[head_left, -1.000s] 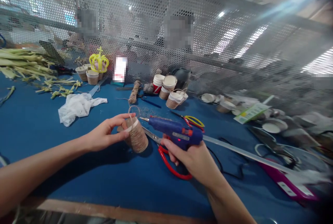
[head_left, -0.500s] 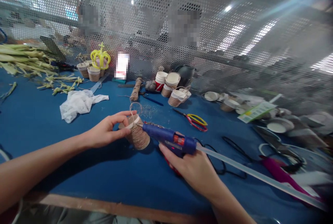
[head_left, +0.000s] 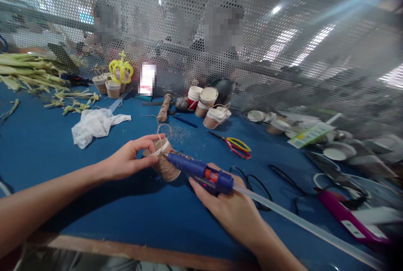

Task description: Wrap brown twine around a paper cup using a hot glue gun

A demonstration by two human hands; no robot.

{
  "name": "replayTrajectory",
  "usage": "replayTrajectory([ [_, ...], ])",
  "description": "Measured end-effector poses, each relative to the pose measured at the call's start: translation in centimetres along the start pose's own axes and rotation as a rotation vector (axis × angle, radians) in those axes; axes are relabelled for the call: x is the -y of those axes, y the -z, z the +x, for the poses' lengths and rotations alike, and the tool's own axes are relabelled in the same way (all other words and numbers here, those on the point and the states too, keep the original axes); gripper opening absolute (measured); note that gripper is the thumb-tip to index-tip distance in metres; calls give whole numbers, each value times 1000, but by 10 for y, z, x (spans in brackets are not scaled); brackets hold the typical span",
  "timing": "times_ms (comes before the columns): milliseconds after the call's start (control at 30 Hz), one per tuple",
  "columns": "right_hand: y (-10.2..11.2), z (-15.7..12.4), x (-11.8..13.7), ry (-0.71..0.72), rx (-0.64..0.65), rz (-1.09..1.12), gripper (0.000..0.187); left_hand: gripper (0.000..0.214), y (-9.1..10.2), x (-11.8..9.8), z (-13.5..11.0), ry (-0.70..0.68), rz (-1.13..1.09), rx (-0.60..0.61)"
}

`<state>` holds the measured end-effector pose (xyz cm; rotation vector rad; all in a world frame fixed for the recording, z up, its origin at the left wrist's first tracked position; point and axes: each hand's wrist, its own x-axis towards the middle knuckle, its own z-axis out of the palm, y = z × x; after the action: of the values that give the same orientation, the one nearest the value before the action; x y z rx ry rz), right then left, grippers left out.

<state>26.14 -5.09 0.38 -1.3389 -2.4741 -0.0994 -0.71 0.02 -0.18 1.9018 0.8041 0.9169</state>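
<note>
My left hand [head_left: 126, 162] pinches the white rim of a twine-wrapped paper cup [head_left: 166, 165] that lies tilted on the blue table [head_left: 47, 153]. A loop of twine [head_left: 164, 129] stands up from the cup's rim. My right hand [head_left: 225, 206] grips a blue hot glue gun [head_left: 201, 172], and its nozzle touches the cup near the rim. A long clear glue stick [head_left: 302, 224] trails out of the gun's back toward the right.
Yellow-handled scissors [head_left: 236, 145] lie beyond the gun, beside black cables [head_left: 252, 180]. More wrapped cups [head_left: 209, 111], a twine spool [head_left: 163, 109], a white bag [head_left: 94, 124], green leaves [head_left: 31, 73] and a yellow crown [head_left: 121, 69] sit further back. A perforated metal screen [head_left: 283, 52] closes off the far side.
My right hand has swung the glue gun left and lower until its nozzle reaches the cup, covering the red scissors. My left hand has kept its hold on the cup.
</note>
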Motion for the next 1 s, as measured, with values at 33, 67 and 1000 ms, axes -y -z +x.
replayTrajectory([
  [33,-1,-1,-1,-1,-2,1,31,21,0,0,0,-1,-2,0],
  [67,0,0,0,4,-4,0,31,21,0,0,0,-2,-3,-2],
  [1000,31,32,37,-136,-43,221,20,21,0,1,0,-9,3,25],
])
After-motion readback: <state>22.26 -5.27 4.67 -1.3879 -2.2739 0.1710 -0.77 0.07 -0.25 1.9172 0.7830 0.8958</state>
